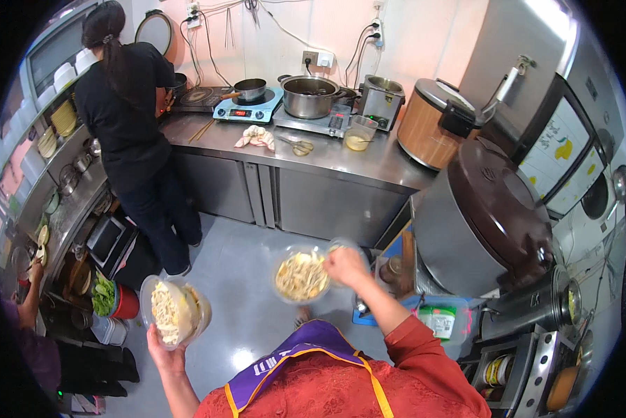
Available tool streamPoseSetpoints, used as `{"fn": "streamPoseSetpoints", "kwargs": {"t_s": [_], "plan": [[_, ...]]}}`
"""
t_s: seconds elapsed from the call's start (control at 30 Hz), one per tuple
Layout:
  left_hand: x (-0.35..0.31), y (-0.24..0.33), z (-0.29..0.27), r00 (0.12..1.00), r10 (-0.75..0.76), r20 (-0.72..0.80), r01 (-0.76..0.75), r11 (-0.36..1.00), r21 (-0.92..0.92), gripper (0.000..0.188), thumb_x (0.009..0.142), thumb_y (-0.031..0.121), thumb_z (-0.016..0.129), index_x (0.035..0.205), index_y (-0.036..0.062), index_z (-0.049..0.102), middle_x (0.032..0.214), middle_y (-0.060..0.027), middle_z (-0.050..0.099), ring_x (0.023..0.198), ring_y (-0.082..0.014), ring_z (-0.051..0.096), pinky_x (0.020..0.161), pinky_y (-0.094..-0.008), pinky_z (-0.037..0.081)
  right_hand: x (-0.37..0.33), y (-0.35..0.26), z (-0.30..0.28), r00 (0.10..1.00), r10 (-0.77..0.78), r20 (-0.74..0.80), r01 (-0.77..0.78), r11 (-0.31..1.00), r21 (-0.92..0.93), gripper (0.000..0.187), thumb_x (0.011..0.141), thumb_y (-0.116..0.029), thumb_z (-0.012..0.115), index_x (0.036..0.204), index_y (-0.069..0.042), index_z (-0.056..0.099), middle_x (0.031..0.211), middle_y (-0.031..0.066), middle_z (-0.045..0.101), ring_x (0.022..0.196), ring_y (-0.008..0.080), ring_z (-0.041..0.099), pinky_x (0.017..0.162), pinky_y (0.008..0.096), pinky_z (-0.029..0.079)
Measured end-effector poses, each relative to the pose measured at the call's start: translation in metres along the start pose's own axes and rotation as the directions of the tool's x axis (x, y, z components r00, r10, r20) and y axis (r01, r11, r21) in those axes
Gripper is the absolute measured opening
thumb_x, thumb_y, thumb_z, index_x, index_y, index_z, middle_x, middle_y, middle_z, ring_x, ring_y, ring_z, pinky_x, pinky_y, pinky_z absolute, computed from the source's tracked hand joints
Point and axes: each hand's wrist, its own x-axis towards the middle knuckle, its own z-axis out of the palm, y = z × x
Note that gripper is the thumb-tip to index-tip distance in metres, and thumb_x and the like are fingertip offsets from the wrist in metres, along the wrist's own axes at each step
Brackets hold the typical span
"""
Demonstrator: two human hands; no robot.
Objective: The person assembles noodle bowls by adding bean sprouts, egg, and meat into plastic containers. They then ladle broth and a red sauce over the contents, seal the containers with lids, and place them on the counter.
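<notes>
Some white apron lettering (270, 364); tubs (200, 320) in both hands (168, 354) (346, 266)

A long stainless-steel counter (395, 166) runs beside the wall. Toward its back edge, left to right, stand a dark hotplate (196, 99), a light-blue electric cooker (224, 111), a silver cooker (306, 124) and a boxy metal appliance (381, 103), with a large brown drum-shaped cooker (428, 125) at the right end. Nearer its front edge are thin wooden sticks (201, 130), a crumpled cloth (256, 137), a whisk (300, 148) and a clear cup (358, 136).
</notes>
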Motion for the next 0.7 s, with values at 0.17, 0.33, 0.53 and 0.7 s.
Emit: {"fn": "streamPoseSetpoints", "kwargs": {"t_s": [0.17,0.33,0.53,0.7], "plan": [[0.133,-0.035,0.059,0.997,-0.058,-0.041,0.057,0.998,-0.015,0.049,0.097,0.040,0.040,0.134,0.0089,0.046,0.135,-0.0082,0.053,0.119,-0.0292,0.054,0.091,-0.0540,0.047,0.162,0.039,-0.044,0.980,0.033,-0.197,-0.033,0.999,0.000,0.021,0.077,-0.021,0.061,0.078,-0.003,0.072,0.083,0.0245,0.067,0.083,0.0406,0.066,0.077,0.0474,0.054],[0.242,-0.045,0.118,0.995,-0.100,-0.029,0.102,0.992,0.079,0.052,0.097,0.044,0.040,0.135,0.0107,0.047,0.136,-0.0073,0.053,0.119,-0.0291,0.054,0.090,-0.0505,0.048,0.311,0.075,-0.083,0.924,0.101,-0.369,-0.144,0.985,-0.093,0.023,0.077,-0.021,0.063,0.083,0.000,0.072,0.085,0.0238,0.068,0.083,0.0383,0.068,0.077,0.0452,0.054],[0.353,-0.044,0.185,0.989,-0.147,0.000,0.147,0.985,0.094,0.050,0.097,0.042,0.038,0.135,0.0111,0.048,0.136,-0.0069,0.054,0.120,-0.0274,0.055,0.092,-0.0489,0.048,0.424,0.110,-0.090,0.874,0.359,-0.328,-0.384,0.923,-0.013,0.027,0.077,-0.025,0.067,0.089,-0.001,0.071,0.090,0.0225,0.069,0.088,0.0357,0.068,0.080,0.0433,0.054],[0.450,-0.045,0.227,0.985,-0.172,0.009,0.170,0.981,0.097,0.049,0.097,0.040,0.040,0.133,0.0084,0.050,0.132,-0.0079,0.057,0.117,-0.0268,0.057,0.094,-0.0478,0.047,0.474,0.118,-0.066,0.886,0.386,-0.257,-0.406,0.914,-0.027,0.028,0.078,-0.027,0.067,0.088,-0.002,0.071,0.089,0.0213,0.069,0.086,0.0348,0.068,0.079,0.0424,0.054]]}}
